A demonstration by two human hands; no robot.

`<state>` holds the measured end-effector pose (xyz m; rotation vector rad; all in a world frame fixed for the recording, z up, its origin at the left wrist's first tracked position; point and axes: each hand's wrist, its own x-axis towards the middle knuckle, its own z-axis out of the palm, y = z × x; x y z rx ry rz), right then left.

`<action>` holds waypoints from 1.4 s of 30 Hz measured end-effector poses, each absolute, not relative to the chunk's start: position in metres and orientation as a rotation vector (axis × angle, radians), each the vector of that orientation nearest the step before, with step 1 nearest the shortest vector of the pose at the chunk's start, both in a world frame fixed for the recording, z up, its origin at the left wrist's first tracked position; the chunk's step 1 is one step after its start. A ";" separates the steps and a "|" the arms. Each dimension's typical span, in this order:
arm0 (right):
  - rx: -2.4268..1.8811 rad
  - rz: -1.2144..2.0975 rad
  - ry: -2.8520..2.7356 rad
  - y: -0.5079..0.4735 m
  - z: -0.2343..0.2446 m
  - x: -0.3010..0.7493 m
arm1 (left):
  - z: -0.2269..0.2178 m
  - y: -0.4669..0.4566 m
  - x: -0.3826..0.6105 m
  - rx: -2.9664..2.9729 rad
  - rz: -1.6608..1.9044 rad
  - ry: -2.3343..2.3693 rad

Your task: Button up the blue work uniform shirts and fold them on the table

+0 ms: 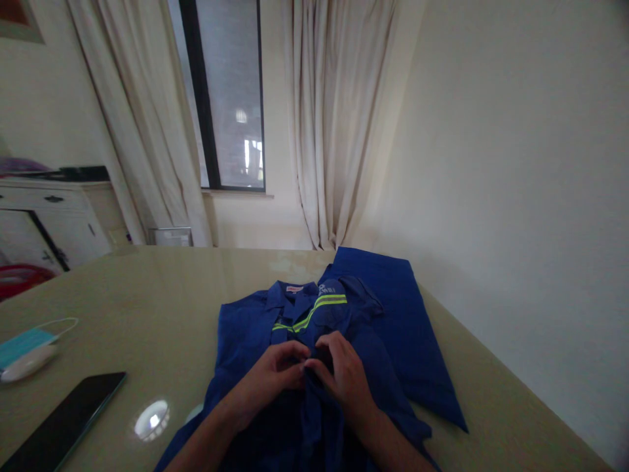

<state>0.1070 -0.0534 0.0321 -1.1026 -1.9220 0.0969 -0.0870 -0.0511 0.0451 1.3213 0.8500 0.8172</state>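
Observation:
A dark blue work shirt with a collar and yellow-green reflective stripes lies spread on the table, its collar end away from me. Over the middle of its front, my left hand pinches the front edge of the cloth. Close against it, my right hand grips the same front edge, thumb and fingers curled in. The fingertips of both hands nearly meet; whatever small part lies between them is hidden. Another folded dark blue garment lies flat to the right, partly under the shirt.
On the table at left lie a black phone, a blue face mask and a white rounded object. A wall runs along the right edge. Curtains and a window stand behind, with a white cabinet at far left.

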 end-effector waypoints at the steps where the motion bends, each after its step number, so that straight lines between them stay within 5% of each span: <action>1: -1.078 0.094 -1.918 -0.054 0.035 0.107 | 0.045 -0.053 -0.085 1.433 0.787 0.881; 6: -1.100 0.063 -2.101 -0.052 0.038 0.107 | 0.049 -0.064 -0.076 1.829 0.612 0.984; 17: -1.438 0.153 -2.255 -0.045 0.024 0.104 | 0.044 -0.075 -0.082 1.634 0.356 0.937; 25: -1.513 -0.008 -2.333 -0.045 0.025 0.099 | 0.027 -0.054 -0.072 1.557 0.773 1.266; 36: -1.343 0.638 -1.851 -0.048 0.036 0.095 | 0.022 -0.050 -0.074 1.430 0.998 1.305; 42: -1.184 0.607 -1.807 -0.052 0.036 0.099 | 0.024 -0.041 -0.071 1.322 1.093 1.107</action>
